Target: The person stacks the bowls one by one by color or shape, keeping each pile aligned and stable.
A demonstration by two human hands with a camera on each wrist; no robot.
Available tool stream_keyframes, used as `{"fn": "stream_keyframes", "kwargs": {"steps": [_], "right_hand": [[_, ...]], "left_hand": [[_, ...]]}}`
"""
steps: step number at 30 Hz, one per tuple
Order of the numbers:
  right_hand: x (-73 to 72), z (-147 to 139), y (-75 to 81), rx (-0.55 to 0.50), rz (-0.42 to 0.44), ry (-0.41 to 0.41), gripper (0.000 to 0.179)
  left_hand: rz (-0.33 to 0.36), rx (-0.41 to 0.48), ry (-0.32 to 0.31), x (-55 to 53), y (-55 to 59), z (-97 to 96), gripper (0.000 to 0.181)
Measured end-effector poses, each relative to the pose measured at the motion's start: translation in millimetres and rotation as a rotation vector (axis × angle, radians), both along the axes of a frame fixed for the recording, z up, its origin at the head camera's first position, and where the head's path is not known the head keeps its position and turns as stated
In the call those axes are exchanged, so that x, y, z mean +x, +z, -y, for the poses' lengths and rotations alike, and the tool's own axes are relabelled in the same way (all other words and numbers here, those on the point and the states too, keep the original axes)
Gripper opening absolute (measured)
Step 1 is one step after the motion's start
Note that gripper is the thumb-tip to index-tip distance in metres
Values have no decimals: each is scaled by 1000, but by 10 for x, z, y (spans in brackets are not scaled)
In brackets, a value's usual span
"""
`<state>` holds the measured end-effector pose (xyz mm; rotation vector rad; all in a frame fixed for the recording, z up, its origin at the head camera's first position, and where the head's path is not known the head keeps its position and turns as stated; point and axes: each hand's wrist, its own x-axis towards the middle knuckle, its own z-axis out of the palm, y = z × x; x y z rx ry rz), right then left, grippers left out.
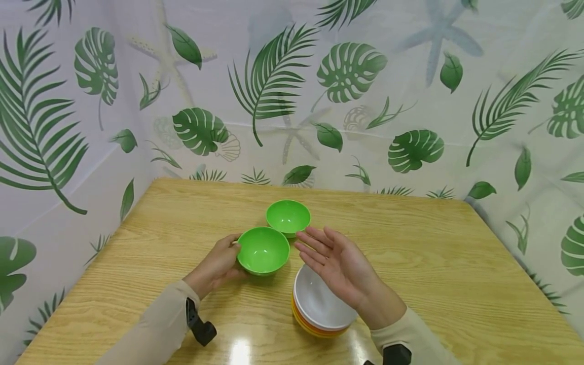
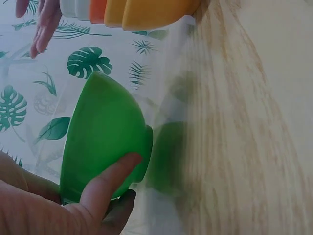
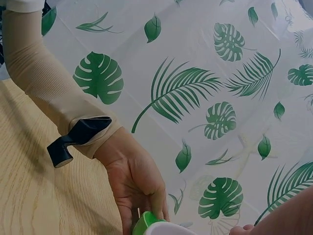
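Observation:
My left hand [image 1: 220, 264] grips a green bowl [image 1: 263, 251] by its left side. In the left wrist view one finger lies along the outside of this bowl [image 2: 105, 132], whose foot is close over the tabletop. Just behind it, a second green bowl [image 1: 288, 217] sits upright on the table, overlapped by the held one. My right hand [image 1: 344, 271] is spread with straight fingers and its palm turned up and left, holding nothing. Below that hand stands a stack of nested bowls, a white bowl [image 1: 312, 296] on top and orange and yellow bowls [image 2: 151, 13] underneath.
The wooden table [image 1: 410, 238] has a light grain. Behind it and along both sides hangs a white curtain [image 1: 283, 157] printed with green leaves. A black strap [image 1: 201, 324] sits on the left wrist over a beige sleeve [image 1: 152, 324].

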<state>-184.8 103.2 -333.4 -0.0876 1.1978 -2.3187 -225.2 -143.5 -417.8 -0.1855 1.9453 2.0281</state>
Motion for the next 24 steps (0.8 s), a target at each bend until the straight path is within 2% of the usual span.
{"fn": "stream_keyframes", "kwargs": {"steps": [5, 13, 24], "right_hand": [[8, 2, -5, -2, 6, -20, 57], [27, 7, -32, 15, 1, -32, 58], [20, 61, -78, 5, -24, -27, 60]], "left_hand": [[-71, 17, -13, 17, 101, 37, 46], [-174, 115, -15, 75, 228, 73, 45], [-220, 177, -17, 204, 376, -25, 44]]}}
